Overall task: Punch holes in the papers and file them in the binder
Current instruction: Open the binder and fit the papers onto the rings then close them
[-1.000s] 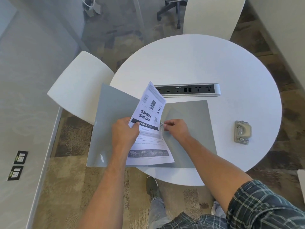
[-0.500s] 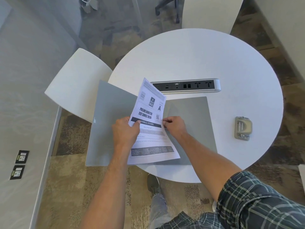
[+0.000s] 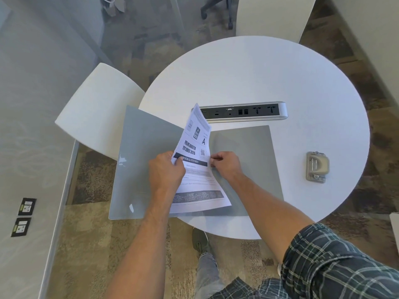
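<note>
An open grey binder (image 3: 248,152) lies on the near left part of the round white table (image 3: 259,72), its left cover hanging over the table's edge. A printed paper (image 3: 194,147) stands tilted over the binder's spine, its top leaning away. My left hand (image 3: 165,171) pinches the paper's left edge. My right hand (image 3: 225,164) pinches its right edge, close to the spine. The binder's rings are hidden behind the paper and my fingers. A grey hole punch (image 3: 317,167) sits on the table to the right of the binder, apart from both hands.
A silver power socket strip (image 3: 244,111) is set into the table just beyond the binder. White chairs stand at the left (image 3: 97,108) and at the far side (image 3: 272,16). My shoe (image 3: 199,239) shows under the table's near edge.
My right hand has closed on the paper's right edge at the spine, covering the ring seen a second ago. The paper has stayed upright over the binder.
</note>
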Available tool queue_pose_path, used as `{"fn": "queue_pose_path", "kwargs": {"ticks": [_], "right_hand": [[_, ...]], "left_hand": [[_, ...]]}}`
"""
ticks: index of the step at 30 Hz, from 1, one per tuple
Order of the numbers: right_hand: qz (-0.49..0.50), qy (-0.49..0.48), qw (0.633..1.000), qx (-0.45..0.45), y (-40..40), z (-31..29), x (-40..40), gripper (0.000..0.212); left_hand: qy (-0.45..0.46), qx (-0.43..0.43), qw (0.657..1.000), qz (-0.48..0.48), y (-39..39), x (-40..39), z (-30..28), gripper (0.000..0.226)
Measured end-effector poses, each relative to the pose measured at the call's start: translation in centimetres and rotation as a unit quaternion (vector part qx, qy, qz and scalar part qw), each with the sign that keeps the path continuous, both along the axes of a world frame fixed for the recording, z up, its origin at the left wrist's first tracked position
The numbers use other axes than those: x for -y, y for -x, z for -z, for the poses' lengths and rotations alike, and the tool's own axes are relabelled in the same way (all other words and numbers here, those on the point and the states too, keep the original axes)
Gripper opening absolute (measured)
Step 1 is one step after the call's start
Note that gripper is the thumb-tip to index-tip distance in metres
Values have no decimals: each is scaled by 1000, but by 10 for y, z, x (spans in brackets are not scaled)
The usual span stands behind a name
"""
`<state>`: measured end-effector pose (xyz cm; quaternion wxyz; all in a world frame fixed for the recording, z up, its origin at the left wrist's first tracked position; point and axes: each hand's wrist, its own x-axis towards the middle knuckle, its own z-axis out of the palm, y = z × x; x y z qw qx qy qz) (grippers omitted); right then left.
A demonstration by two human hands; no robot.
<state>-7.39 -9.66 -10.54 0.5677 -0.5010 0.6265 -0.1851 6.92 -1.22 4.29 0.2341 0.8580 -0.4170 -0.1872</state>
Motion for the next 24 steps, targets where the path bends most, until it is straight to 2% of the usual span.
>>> {"fn": "queue_pose_path", "kwargs": {"ticks": [6,13,24], "right_hand": [[-16,6,1000,-11,-2,2,0,16],[21,1,1000,13,-2,-1,1,14],[15,23,1000,0,-3,7,0,11]], "left_hand": [[5,30,1000,6,-6,-3,-5,17],[7,-1,1000,6,7,2,0,17],[9,-52,998,-23,5,3,0,9]]}}
